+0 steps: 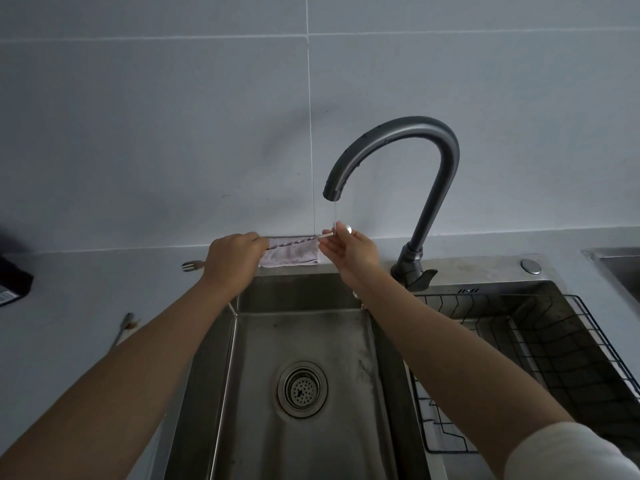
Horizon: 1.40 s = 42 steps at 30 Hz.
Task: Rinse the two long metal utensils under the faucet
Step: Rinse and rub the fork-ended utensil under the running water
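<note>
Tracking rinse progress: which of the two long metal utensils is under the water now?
The twisted-stem utensil, held by left hand and right hand under the faucet stream. The other utensil lies on the counter beside the sink.

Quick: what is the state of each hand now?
Left hand: grips the twisted metal utensil.
Right hand: pinches the same utensil.

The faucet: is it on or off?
On. A thin stream of water falls from the faucet onto the end of the twisted metal utensil.
</note>
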Motion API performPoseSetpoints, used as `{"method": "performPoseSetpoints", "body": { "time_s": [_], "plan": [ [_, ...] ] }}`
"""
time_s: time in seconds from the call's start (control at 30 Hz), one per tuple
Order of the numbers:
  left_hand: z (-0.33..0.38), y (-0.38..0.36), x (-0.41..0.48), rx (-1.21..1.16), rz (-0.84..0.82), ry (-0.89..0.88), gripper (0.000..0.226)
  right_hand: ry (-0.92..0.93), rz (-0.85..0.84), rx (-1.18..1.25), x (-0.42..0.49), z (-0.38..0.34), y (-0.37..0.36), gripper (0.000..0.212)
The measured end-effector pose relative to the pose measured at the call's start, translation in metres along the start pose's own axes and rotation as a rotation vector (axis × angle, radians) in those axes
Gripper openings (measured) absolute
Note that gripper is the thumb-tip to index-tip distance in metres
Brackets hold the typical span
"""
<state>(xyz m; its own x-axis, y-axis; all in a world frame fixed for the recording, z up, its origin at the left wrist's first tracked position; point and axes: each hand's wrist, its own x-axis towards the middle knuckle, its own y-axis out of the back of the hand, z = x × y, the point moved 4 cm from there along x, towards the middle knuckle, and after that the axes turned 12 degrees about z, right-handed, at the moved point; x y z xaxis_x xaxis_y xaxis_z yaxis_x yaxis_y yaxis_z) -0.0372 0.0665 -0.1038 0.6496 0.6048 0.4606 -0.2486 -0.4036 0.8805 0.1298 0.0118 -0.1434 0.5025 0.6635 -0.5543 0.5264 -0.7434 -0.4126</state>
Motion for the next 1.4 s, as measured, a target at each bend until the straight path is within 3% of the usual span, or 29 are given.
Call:
{"method": "performPoseSetpoints", "body": {
  "time_s": [0.13,0.4,0.57,0.77,0.97,1.17,1.4],
  "plan": [
    [0.011,0.005,0.012,-0.026,0.051,-0.025,0.033,-0.059,0.021,0.011,-0.003,0.001,-0.006,0.033],
    [0.019,0.002,0.013,-0.019,0.043,-0.010,0.034,-0.053,-0.015,-0.052,-0.009,0.000,-0.015,0.010],
    [0.012,0.004,0.007,0.003,0.069,-0.005,0.036,-0.089,-0.030,-0.103,-0.009,0.007,-0.015,0.007],
    [0.001,-0.002,0.000,0.054,0.035,0.001,0.034,-0.088,-0.035,-0.078,-0.008,0.010,-0.017,0.027],
    [-0.003,0.001,0.000,0.056,0.073,-0.005,0.032,0.017,-0.007,-0.146,-0.004,-0.002,-0.006,0.002],
    [-0.001,0.005,0.011,0.044,0.055,0.044,0.034,-0.048,-0.092,-0.224,-0.003,-0.014,-0.002,0.013],
    [-0.006,0.013,0.036,0.084,0.187,0.083,0.031,0.148,-0.244,-0.617,0.004,-0.018,0.007,0.015]
  ]
}}
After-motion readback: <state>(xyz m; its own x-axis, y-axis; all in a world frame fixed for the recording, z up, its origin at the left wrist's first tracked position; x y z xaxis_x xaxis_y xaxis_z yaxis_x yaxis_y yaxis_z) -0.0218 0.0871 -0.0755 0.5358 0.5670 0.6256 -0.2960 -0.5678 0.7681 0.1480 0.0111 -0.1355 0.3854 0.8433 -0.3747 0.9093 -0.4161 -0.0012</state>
